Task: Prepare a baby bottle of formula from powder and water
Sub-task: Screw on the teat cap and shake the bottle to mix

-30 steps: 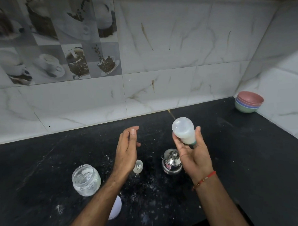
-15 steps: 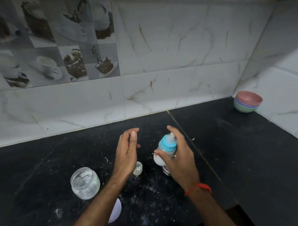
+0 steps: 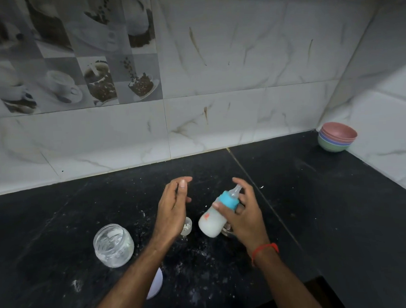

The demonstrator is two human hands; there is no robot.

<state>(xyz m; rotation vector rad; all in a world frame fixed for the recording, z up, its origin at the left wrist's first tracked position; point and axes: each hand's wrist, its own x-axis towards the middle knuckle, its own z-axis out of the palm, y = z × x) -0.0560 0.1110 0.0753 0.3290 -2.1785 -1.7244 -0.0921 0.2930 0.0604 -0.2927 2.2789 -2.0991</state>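
My right hand (image 3: 245, 212) grips a baby bottle (image 3: 212, 221) full of white milky liquid, with a blue collar and a clear teat, tilted with the teat pointing up and away from me. My left hand (image 3: 174, 210) hovers just left of it, fingers straight and holding nothing. A clear glass jar (image 3: 113, 245) with a little white powder stands open on the black counter to the left. A small clear cap (image 3: 186, 226) lies between my hands. A steel vessel (image 3: 227, 229) is mostly hidden behind the bottle and my right hand.
A white lid (image 3: 156, 286) lies partly under my left forearm. Spilled white powder speckles the black counter (image 3: 314, 207). A stack of coloured bowls (image 3: 337, 137) sits in the far right corner. Marble tiled walls bound the counter at the back and right.
My right hand has turned the bottle from base-up to teat-up and lowered it toward the counter, now tilting it leftward. My left hand has stayed about where it was.
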